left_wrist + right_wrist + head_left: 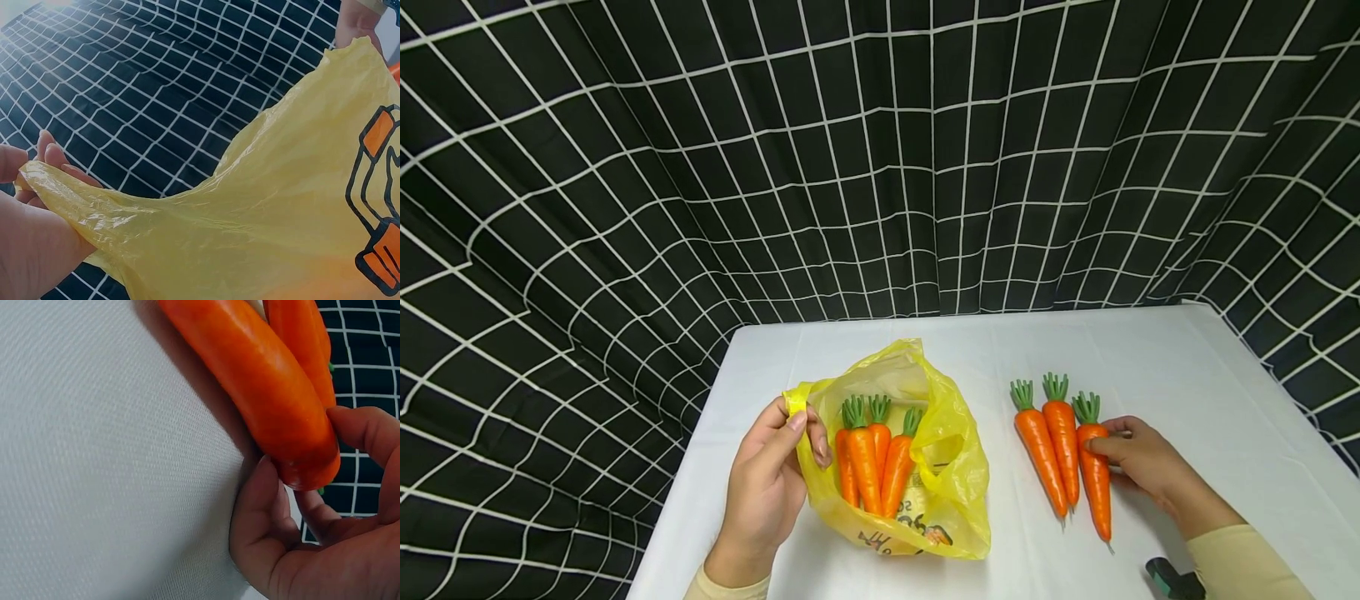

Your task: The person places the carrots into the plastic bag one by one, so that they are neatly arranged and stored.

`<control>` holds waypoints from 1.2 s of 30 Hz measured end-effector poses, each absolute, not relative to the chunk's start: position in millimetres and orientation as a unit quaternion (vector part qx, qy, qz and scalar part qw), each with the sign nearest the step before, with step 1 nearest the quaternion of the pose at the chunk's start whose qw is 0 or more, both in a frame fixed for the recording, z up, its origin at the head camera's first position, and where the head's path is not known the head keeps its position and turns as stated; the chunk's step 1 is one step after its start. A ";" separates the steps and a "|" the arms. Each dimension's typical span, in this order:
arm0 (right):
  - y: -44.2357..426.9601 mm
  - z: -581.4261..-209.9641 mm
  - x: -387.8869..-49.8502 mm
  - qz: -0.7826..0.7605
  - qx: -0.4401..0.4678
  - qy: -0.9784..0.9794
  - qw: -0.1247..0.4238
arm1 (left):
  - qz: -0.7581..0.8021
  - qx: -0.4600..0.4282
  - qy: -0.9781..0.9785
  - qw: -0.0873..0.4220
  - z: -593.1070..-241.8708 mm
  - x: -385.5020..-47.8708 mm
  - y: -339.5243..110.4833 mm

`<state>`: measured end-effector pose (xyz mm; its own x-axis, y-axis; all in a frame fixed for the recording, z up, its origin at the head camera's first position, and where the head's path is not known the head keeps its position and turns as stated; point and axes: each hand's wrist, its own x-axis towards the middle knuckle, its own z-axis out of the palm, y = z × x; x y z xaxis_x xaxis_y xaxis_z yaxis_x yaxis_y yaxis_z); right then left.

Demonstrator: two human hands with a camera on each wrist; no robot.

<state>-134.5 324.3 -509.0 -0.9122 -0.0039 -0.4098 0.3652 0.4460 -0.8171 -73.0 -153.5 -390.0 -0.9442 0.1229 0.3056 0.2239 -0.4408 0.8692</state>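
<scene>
A yellow plastic bag (955, 500) lies with its mouth spread, several carrots (863, 467) with green tops inside it. The left hand (767, 483) pinches the bag's left rim between thumb and fingers; the left wrist view shows the bag (275, 206) stretched away from that hand (37, 244). Right of the bag, three carrots lie side by side. On the rightmost carrot (1096, 483), the right hand (1150, 467) has thumb and fingers around its upper part. In the right wrist view, the hand (325, 550) grips the thick end of that carrot (262, 381).
Two other carrots (1040, 450) (1062, 433) lie just left of the gripped one on the white table (1187, 375). A dark green and black object (1172, 579) sits at the front edge near the right sleeve. Black cloth with a white grid (880, 167) hangs around the table.
</scene>
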 end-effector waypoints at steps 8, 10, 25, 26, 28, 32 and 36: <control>323.8 -507.0 -130.7 -0.530 0.115 0.820 0.182 | -0.832 -0.164 -0.528 0.030 -389.8 -73.6 -153.5; 324.1 -506.4 -130.0 -0.534 0.114 0.818 0.185 | -0.833 -0.164 -0.528 0.030 -389.7 -73.4 -153.6; 330.5 -504.7 -123.7 -0.602 0.124 0.763 0.201 | -0.836 -0.160 -0.524 0.027 -388.2 -73.4 -153.9; 330.6 -504.0 -123.3 -0.610 0.125 0.755 0.204 | -0.836 -0.160 -0.524 0.027 -388.1 -73.5 -153.8; 330.5 -502.9 -122.5 -0.622 0.124 0.744 0.209 | -0.836 -0.158 -0.525 0.027 -388.1 -73.6 -153.8; 330.6 -502.4 -121.2 -0.630 0.117 0.738 0.210 | -0.836 -0.156 -0.525 0.028 -388.5 -73.4 -154.0; 330.8 -502.0 -119.8 -0.640 0.109 0.731 0.209 | -0.836 -0.155 -0.526 0.030 -389.0 -73.5 -154.2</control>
<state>-119.8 330.8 -502.0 -0.8886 -0.1084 -0.4457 0.4274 0.1573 -0.8903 -73.5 -154.2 -389.0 -0.9505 0.1131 0.2895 0.2120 -0.4452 0.8700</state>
